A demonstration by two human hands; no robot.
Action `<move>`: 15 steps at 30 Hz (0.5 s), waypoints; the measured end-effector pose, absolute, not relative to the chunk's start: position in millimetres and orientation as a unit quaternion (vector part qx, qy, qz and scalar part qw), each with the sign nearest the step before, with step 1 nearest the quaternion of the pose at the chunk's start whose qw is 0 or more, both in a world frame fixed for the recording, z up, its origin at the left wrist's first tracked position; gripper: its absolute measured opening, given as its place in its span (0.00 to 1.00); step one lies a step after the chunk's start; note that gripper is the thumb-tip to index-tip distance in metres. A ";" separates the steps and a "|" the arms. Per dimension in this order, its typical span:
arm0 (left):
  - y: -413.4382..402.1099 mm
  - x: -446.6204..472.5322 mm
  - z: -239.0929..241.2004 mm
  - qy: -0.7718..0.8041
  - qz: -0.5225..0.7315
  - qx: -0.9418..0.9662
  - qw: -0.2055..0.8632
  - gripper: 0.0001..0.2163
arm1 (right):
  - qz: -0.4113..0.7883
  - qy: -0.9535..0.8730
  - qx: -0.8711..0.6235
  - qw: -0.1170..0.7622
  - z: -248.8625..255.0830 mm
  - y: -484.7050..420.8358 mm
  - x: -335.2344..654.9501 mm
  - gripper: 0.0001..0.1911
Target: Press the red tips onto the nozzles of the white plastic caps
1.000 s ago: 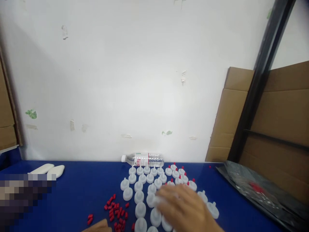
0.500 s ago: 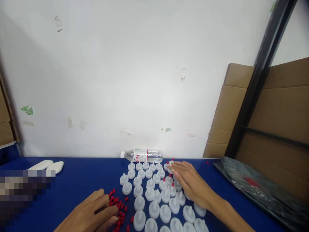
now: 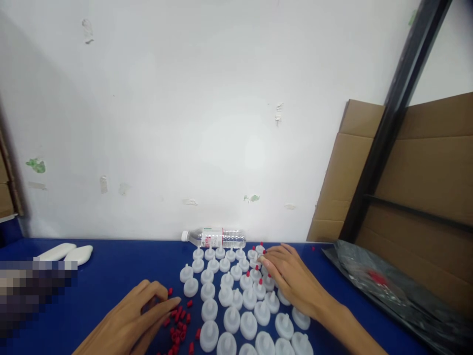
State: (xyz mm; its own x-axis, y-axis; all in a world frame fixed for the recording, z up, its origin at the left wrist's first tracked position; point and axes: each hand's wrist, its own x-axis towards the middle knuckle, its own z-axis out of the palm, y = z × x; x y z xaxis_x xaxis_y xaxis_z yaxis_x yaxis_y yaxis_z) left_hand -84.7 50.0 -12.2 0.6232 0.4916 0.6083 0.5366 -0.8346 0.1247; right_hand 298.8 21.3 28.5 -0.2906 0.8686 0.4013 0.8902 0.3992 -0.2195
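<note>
Several white nozzle caps (image 3: pixel 232 298) stand in rows on the blue table (image 3: pixel 121 276); a few at the far right carry small red tips. My right hand (image 3: pixel 291 278) reaches over the far rows, its fingertips pinched at a red-tipped cap (image 3: pixel 261 252). My left hand (image 3: pixel 138 315) rests at the near left, fingers curled over a loose pile of small red tips (image 3: pixel 179 323). What the left fingers hold, if anything, is hidden.
A clear water bottle (image 3: pixel 214 238) lies against the white wall behind the caps. Two white oblong pieces (image 3: pixel 66 252) lie at the far left. A dark plastic bag (image 3: pixel 388 286) and cardboard boxes (image 3: pixel 424 197) fill the right side.
My right hand moved from the near caps to the far rows and pinched at a red-tipped cap. My left hand came into view and settled on the red tips.
</note>
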 end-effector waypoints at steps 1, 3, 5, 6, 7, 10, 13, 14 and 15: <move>51.7 -85.3 -11.6 -0.281 -0.335 -0.898 0.052 0.14 | -0.023 -0.803 -0.548 0.232 28.7 21.5 299.5 0.22; 54.2 -85.4 -9.8 -0.271 -0.348 -0.894 0.078 0.12 | -0.021 -0.805 -0.548 0.227 29.0 21.1 300.1 0.23; 54.9 -83.9 -7.2 -0.266 -0.360 -0.891 0.080 0.11 | -0.014 -0.809 -0.545 0.220 28.9 19.5 299.3 0.23; 54.6 -82.8 -5.8 -0.266 -0.365 -0.889 0.073 0.10 | -0.010 -0.812 -0.542 0.215 28.7 18.4 298.5 0.23; 54.0 -81.9 -4.5 -0.269 -0.369 -0.887 0.065 0.09 | -0.006 -0.815 -0.540 0.210 28.3 17.3 297.6 0.23; 52.2 -80.6 -2.6 -0.277 -0.366 -0.887 0.047 0.07 | -0.002 -0.821 -0.535 0.200 27.3 15.1 296.4 0.23; 52.8 -81.8 -3.4 -0.278 -0.348 -0.894 0.049 0.07 | -0.015 -0.818 -0.538 0.202 29.9 15.7 299.8 0.23; 53.5 -82.4 -4.0 -0.275 -0.344 -0.896 0.056 0.07 | -0.023 -0.814 -0.543 0.206 31.8 16.3 302.1 0.23; 54.4 -83.0 -4.5 -0.271 -0.340 -0.898 0.063 0.07 | -0.032 -0.808 -0.549 0.211 34.0 16.9 304.6 0.23</move>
